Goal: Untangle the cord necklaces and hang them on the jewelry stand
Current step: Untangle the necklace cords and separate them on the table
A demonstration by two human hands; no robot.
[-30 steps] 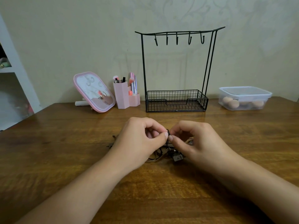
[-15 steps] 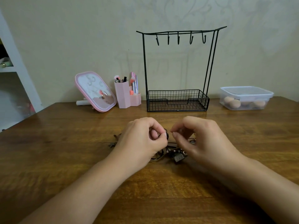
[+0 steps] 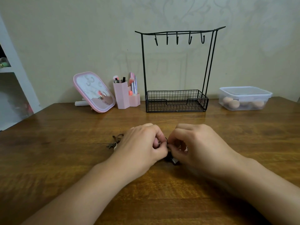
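Note:
A tangle of dark cord necklaces (image 3: 169, 157) lies on the wooden table (image 3: 65, 143), mostly hidden under my hands. Loose ends and a small pendant (image 3: 114, 144) stick out to the left. My left hand (image 3: 141, 146) and my right hand (image 3: 198, 145) meet fingertip to fingertip over the tangle, both with curled fingers pinching the cords. The black wire jewelry stand (image 3: 177, 70) stands at the back of the table, with several bare hooks on its top bar and a mesh basket at its base.
A pink tilted mirror (image 3: 94, 92) and a pink brush holder (image 3: 125, 96) stand left of the stand. A lidded clear plastic box (image 3: 245, 98) with round sponges sits at the back right. A white shelf (image 3: 14, 75) rises at the left edge.
My hands parted slightly half a second ago and have closed together again on the cords, sitting a little lower over the tangle.

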